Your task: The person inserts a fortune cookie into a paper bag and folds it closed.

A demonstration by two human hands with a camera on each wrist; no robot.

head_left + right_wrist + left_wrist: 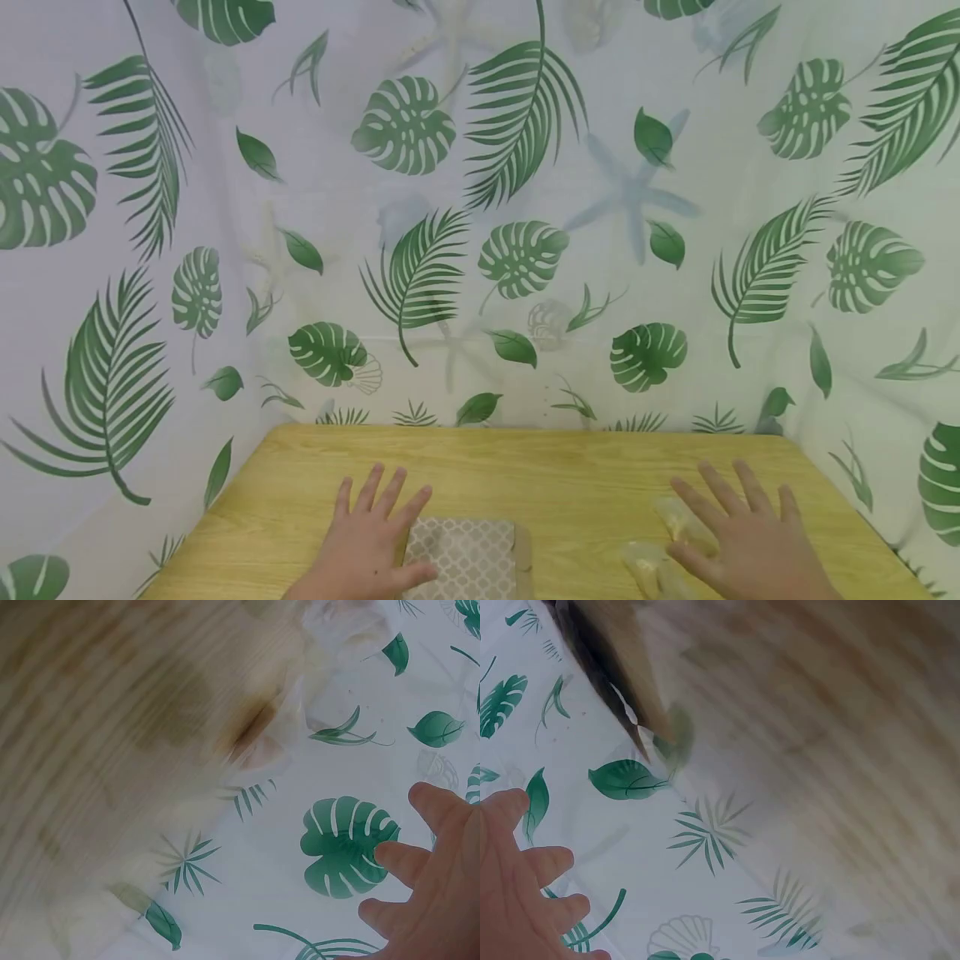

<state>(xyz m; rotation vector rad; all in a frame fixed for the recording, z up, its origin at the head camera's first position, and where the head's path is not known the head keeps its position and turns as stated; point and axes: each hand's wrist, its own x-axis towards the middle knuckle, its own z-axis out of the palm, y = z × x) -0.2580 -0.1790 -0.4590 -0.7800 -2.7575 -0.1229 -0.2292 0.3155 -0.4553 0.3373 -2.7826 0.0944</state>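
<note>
In the head view my left hand (367,542) is held over the left part of the table with its fingers spread, overlapping the left edge of a flat box with a white lattice pattern (465,558). My right hand (750,537), fingers also spread, is over the right side. Beside and partly behind it are two clear plastic bags (645,562) with something pale yellow inside. Neither hand holds anything. In the right wrist view a crumpled clear bag (266,742) shows near the fingers (401,862). The left wrist view has the left fingers (551,866) at its lower left corner.
A yellowish wood-grain table (570,467) spans the lower part of the head view. White cloth walls (570,367) printed with green leaves, shells and starfish stand around it at the back and both sides.
</note>
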